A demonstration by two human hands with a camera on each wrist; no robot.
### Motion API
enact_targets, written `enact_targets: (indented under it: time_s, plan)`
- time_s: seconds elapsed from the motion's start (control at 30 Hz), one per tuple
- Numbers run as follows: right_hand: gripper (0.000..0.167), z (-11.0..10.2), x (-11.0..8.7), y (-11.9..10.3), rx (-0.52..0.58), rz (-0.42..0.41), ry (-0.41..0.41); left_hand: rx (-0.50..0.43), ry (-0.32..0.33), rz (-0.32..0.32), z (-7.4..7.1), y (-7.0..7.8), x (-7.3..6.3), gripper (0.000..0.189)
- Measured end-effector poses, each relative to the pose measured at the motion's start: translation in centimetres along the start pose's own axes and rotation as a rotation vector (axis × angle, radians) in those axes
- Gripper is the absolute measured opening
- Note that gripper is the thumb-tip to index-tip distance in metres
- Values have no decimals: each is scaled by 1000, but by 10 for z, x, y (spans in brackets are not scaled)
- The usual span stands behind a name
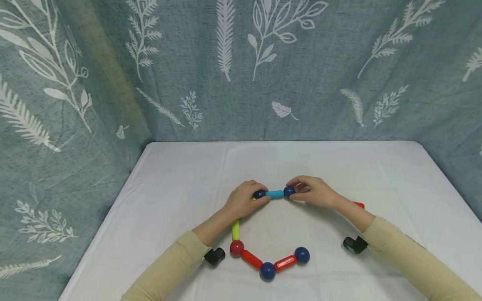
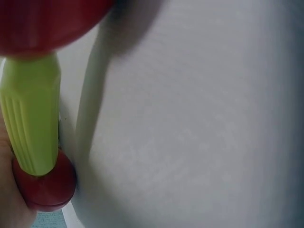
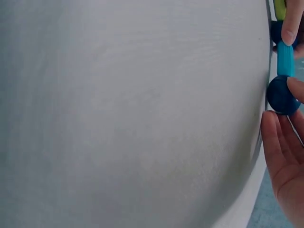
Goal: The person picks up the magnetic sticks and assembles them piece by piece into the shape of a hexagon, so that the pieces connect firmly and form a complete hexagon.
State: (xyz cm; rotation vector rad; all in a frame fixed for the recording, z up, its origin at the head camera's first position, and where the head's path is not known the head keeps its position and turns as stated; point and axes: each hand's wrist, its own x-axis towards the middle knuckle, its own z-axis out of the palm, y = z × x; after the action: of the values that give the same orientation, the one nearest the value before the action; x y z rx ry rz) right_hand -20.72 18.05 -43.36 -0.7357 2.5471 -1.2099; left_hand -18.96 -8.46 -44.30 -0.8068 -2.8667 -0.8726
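At the far side of the chain, my left hand [image 1: 246, 198] grips a dark blue ball [image 1: 259, 194], its thumb and fingers at the start of a light blue stick [image 1: 275, 194]. My right hand [image 1: 314, 191] pinches another dark blue ball [image 1: 289, 191] at the stick's other end. From the left hand a yellow-green stick [image 1: 235, 230] runs down to a red ball [image 1: 237, 248]. Red sticks [image 1: 251, 259] and dark blue balls [image 1: 267, 271] continue the chain towards the front. In the left wrist view, a second red ball [image 2: 45, 185] shows beside the left hand.
A red piece [image 1: 359, 205] peeks out behind the right forearm. Black devices sit at the left wrist [image 1: 215, 256] and right wrist [image 1: 355, 245]. A white cloth covers the table [image 1: 180, 167], and a leaf-patterned curtain [image 1: 241, 113] hangs behind it.
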Motion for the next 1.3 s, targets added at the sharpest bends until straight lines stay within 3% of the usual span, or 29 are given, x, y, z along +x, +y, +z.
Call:
enact_targets:
  time_s: [0.13,0.27,0.4,0.57,0.73,0.87,1.07,1.3]
  plan:
    - [34,1,-1,-1,8,-13,2,18,-12,-1,0,0,1,24]
    - [33,2,0,0,3,-28,5,103,-41,27,-4,3,5,24]
    - [34,1,-1,1,9,-42,8,168,-129,88,-13,18,19,28]
    - [35,-1,-3,3,23,-26,8,147,-271,132,-16,35,42,37]
    - [31,-12,-17,3,-43,-10,34,84,-343,133,-8,34,49,39]
    - [26,-32,-42,6,-183,-13,79,-3,-347,121,-5,29,47,40]
    - [28,-66,-84,10,-278,110,119,-109,-335,120,-2,24,43,41]
    - [24,-71,-106,26,-342,127,136,-152,-313,120,1,21,41,40]
